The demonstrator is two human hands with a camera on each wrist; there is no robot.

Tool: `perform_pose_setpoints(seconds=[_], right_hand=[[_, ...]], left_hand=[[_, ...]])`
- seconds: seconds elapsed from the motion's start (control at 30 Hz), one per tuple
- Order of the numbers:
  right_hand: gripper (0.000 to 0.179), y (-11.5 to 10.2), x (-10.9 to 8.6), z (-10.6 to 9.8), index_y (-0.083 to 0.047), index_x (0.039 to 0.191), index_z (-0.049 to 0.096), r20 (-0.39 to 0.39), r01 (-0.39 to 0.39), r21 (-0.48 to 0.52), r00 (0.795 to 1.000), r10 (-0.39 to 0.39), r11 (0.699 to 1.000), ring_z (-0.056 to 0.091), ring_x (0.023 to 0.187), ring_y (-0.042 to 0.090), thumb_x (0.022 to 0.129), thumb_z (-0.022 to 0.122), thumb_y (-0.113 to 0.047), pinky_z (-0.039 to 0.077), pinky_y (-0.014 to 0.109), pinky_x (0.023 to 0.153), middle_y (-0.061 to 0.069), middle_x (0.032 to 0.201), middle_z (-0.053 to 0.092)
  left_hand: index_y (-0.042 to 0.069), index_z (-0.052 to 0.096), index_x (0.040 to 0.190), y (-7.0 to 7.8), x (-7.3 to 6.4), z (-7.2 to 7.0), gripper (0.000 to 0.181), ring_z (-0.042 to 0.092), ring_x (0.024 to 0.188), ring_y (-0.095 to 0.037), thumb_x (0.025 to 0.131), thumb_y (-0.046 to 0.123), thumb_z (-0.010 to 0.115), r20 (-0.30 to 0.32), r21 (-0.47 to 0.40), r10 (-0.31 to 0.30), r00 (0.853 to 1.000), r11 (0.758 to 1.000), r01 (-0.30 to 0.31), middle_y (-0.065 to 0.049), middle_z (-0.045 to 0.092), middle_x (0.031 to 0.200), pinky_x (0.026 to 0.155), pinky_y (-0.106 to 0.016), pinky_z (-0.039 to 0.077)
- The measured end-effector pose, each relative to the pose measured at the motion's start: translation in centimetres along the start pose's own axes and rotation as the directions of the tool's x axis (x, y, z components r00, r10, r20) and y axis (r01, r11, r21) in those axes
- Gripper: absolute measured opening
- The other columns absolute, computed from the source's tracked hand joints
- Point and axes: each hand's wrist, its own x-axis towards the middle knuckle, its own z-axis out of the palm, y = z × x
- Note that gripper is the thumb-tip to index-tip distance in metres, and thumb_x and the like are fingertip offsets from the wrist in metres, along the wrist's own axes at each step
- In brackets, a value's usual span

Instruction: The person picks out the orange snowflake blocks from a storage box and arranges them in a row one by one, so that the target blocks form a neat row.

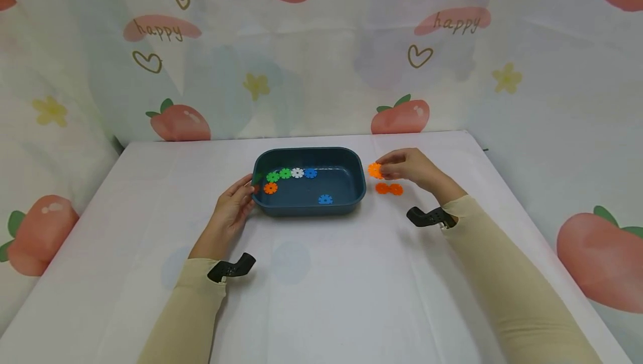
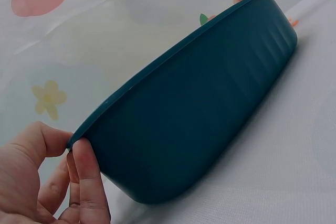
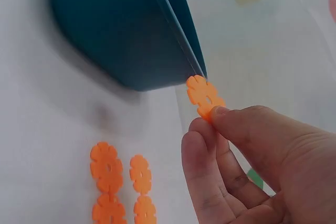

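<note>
My left hand (image 1: 232, 210) grips the left rim of a dark teal plastic basin (image 1: 306, 211), thumb at the lip and fingers against the outer wall. In the right wrist view, my right hand (image 3: 247, 156) pinches an orange notched flower-shaped disc (image 3: 202, 95) between thumb and fingertip. The disc is beside the basin's right end, overlapping its rim in this view. Below it on the table lie several more orange discs (image 3: 106, 166), side by side in pairs. Inside the basin are an orange disc (image 1: 270, 188), green discs (image 1: 285, 173), a white disc (image 1: 297, 172) and blue discs (image 1: 325, 199).
A white cloth covers the table (image 1: 321, 297). Patterned fabric with peaches and hearts hangs behind it (image 1: 311, 73) and at both sides. Black wrist mounts (image 1: 231, 268) are strapped over the beige sleeves.
</note>
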Motion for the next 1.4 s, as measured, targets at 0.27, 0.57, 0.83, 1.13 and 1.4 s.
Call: perform_pose_setpoints(seconds=[0.27, 0.57, 0.83, 1.13, 1.4], right_hand=[[0.037, 1.0, -0.7, -1.1, 0.003, 0.13, 0.058, -0.015, -0.042, -0.002, 0.999, 0.042, 0.999, 0.065, 0.107, 0.032, 0.099, 0.059, -0.015, 0.054, 0.033, 0.094, 0.024, 0.125, 0.061], [0.042, 2.7, -1.0, -2.0, 0.0, 0.135, 0.055, -0.055, -0.106, -0.03, 0.993, 0.105, 0.994, 0.063, 0.11, 0.03, 0.099, 0.059, -0.021, 0.053, 0.028, 0.093, 0.022, 0.133, 0.056], [0.044, 4.3, -1.3, -2.6, 0.002, 0.135, 0.054, -0.05, -0.13, 0.001, 0.99, 0.13, 0.992, 0.065, 0.1, 0.015, 0.099, 0.061, -0.021, 0.054, 0.024, 0.09, 0.024, 0.134, 0.055], [0.047, 5.9, -2.1, -3.6, 0.003, 0.137, 0.052, -0.055, -0.134, -0.016, 0.99, 0.133, 0.991, 0.062, 0.097, 0.006, 0.1, 0.059, -0.024, 0.052, 0.014, 0.084, 0.023, 0.138, 0.052], [0.049, 6.7, -2.6, -3.9, 0.003, 0.139, 0.051, -0.05, -0.165, -0.032, 0.985, 0.163, 0.986, 0.064, 0.096, 0.006, 0.1, 0.059, -0.026, 0.051, 0.014, 0.084, 0.024, 0.138, 0.052]], left_hand=[[0.015, 0.049, 0.145, -0.1, 0.0, 0.0, 0.045, 0.059, 0.082, -0.006, 0.1, 0.01, 0.054, 0.004, -0.004, 0.007, 1.0, 1.0, -0.007, -0.005, 0.047, 0.147, 0.065, -0.011, 0.051], [0.015, 0.048, 0.146, -0.1, 0.0, 0.1, 0.047, 0.058, 0.079, -0.005, 0.1, 0.009, 0.054, 0.003, -0.009, 0.017, 1.0, 1.0, -0.017, -0.005, 0.046, 0.148, 0.063, -0.011, 0.05], [0.015, 0.049, 0.146, -0.1, 0.0, 0.0, 0.047, 0.059, 0.079, -0.005, 0.1, 0.009, 0.054, 0.005, -0.021, 0.011, 1.0, 1.0, -0.011, -0.005, 0.047, 0.148, 0.063, -0.011, 0.051], [0.016, 0.05, 0.145, -0.2, 0.1, 0.0, 0.046, 0.061, 0.081, -0.007, 0.1, 0.01, 0.055, 0.005, -0.014, 0.011, 1.0, 1.0, -0.011, -0.005, 0.047, 0.148, 0.066, -0.012, 0.052], [0.015, 0.049, 0.145, -0.2, 0.0, 0.1, 0.046, 0.06, 0.079, -0.006, 0.1, 0.01, 0.055, 0.008, -0.019, 0.014, 1.0, 1.0, -0.014, -0.005, 0.047, 0.148, 0.064, -0.012, 0.051]])
